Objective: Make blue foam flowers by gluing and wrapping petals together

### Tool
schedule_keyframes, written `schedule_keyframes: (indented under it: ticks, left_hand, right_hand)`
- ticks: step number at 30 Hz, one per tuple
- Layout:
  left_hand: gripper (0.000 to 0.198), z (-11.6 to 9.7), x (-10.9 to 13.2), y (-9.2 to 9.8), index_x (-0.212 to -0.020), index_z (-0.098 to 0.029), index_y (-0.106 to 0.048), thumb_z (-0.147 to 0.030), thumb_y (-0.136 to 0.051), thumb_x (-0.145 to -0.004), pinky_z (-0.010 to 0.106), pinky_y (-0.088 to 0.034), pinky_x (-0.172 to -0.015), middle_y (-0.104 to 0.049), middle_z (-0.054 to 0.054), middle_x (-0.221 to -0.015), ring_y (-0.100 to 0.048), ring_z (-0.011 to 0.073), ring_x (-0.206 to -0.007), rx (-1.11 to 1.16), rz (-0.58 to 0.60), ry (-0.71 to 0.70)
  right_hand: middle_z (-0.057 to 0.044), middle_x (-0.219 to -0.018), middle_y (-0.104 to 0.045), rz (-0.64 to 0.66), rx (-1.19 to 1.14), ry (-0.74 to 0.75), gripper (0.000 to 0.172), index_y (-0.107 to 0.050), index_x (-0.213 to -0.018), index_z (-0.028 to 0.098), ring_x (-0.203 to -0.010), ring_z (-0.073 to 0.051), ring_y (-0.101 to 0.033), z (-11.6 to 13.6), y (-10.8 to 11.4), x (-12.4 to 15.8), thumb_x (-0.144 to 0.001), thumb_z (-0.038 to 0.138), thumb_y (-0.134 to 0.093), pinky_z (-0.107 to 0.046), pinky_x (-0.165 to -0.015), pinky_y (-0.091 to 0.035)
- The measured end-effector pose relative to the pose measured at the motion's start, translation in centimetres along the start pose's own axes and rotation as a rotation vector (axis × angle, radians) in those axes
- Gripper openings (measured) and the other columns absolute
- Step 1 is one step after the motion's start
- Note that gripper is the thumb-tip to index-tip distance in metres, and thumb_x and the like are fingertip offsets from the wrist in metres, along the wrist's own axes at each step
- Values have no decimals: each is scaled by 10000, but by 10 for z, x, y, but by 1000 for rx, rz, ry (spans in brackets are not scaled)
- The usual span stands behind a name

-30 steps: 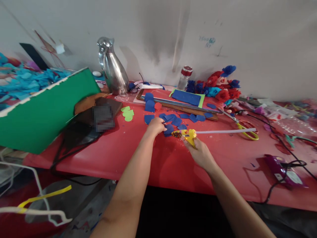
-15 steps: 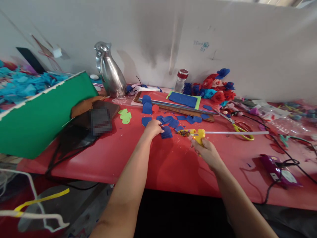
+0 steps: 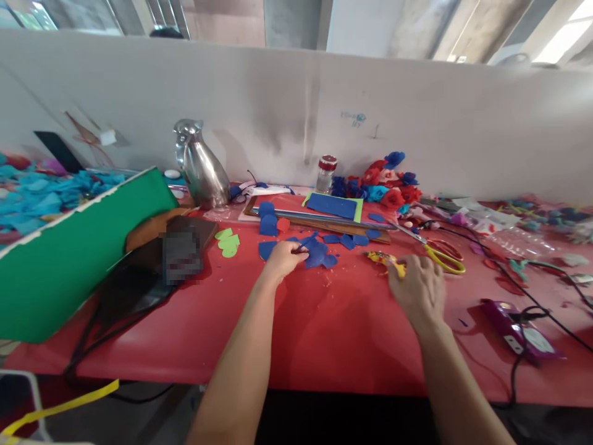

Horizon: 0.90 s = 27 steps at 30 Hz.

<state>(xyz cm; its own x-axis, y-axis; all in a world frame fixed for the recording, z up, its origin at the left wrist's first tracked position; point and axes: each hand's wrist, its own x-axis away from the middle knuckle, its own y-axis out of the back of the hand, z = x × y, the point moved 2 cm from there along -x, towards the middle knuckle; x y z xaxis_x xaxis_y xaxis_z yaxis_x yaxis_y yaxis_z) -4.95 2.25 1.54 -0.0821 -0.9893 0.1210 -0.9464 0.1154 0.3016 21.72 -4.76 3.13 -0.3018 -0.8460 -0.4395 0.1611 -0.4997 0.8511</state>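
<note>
Between the thumb and fingers of my left hand (image 3: pixel 285 259), closed in a pinch, is the edge of a blue petal (image 3: pixel 307 243). It is held just above other blue petals (image 3: pixel 317 254) on the red tabletop. My right hand (image 3: pixel 419 287) lies palm down over a yellow glue gun (image 3: pixel 384 262), its fingers bent around the rear part. The gun's dark, crusted nozzle end points left, and my hand hides its handle. Yellow-handled scissors (image 3: pixel 445 259) rest just beyond my right hand.
Green petals (image 3: pixel 228 243) and a black bag (image 3: pixel 143 272) lie to the left, by a green box (image 3: pixel 83 247). A steel jug (image 3: pixel 204 173), a lidded jar (image 3: pixel 326 173) and fabric flowers (image 3: pixel 389 185) stand behind. A purple corded device (image 3: pixel 521 330) is at right.
My right hand has moved right and turned palm down, bringing the glue gun down to the table; its glue stick no longer shows. My left hand has lifted a blue petal's edge. The view has tilted up.
</note>
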Motion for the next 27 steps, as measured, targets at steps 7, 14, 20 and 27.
schedule_keyframes:
  ticks: [7, 14, 20, 27]
  left_hand:
    - [59, -3, 0, -1, -719, -148, -674, -177, -635, -687, 260, -437, -752, -686, 19, -766, -596, 150, -748, -5, 58, -107]
    - [154, -13, 6, 5, -844, -180, -611, -292, -508, -820, 224, -420, -703, -641, 12, -798, -556, 129, -735, 30, -190, -138]
    - [184, -22, 17, -8, -780, -189, -626, -353, -545, -797, 224, -395, -669, -547, -17, -673, -476, 112, -653, 228, -125, -129]
    - [284, -22, 26, -46, -709, -174, -606, -444, -563, -785, 233, -381, -618, -575, 10, -694, -426, 103, -607, 349, 53, -69]
  right_hand:
    - [-55, -896, -717, 541, -590, 306, 229, -686, -865, 218, -841, -221, -634, 106, -26, -16, -763, 362, -541, -324, -762, -455]
    - [-13, -713, -697, 430, -1015, -103, 284, -693, -712, 201, -690, -181, -613, 92, -47, -21, -681, 474, -623, -292, -666, -453]
    - [-37, -724, -710, 400, -1514, -511, 319, -662, -663, 199, -683, -174, -641, 84, -45, -23, -526, 467, -766, -302, -675, -506]
    - [-24, -662, -699, 420, -1639, -561, 386, -628, -687, 198, -659, -184, -662, 89, -39, -21, -487, 480, -800, -303, -638, -520]
